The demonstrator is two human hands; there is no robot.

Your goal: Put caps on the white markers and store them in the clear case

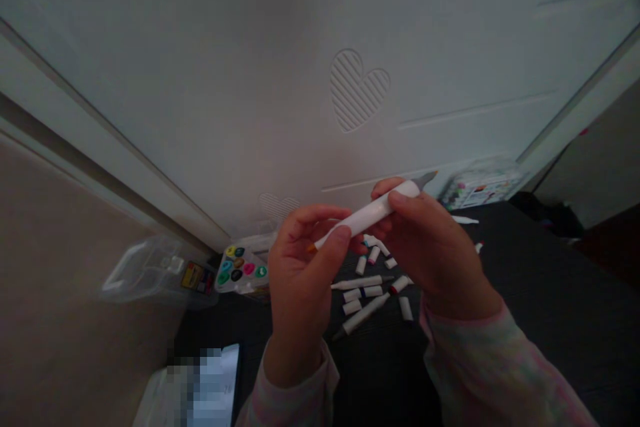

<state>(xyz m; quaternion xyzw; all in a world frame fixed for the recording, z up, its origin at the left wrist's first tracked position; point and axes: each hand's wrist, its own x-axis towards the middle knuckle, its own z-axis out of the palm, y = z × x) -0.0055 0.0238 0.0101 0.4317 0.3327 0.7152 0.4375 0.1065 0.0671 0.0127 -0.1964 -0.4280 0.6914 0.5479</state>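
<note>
A white double-ended marker [369, 215] with both tips bare is held up between my hands, tilted with its right end higher. Its left tip looks orange; the right end is a grey holder with a yellowish tip. My left hand [306, 267] pinches the lower left end between thumb and fingers. Near the upper right end, my right hand [434, 247] grips the barrel, thumb on top. Below them on the dark table lie several uncapped markers, such as one white marker [367, 315], and loose caps, among them a white cap [405, 309].
A case of markers with coloured ends [243, 270] stands at left beside a clear plastic lid [145, 273]. Another clear case [483, 183] leans at the back right. A phone [220, 383] lies lower left. A white panel with hearts [280, 113] rises behind the dark table [545, 320].
</note>
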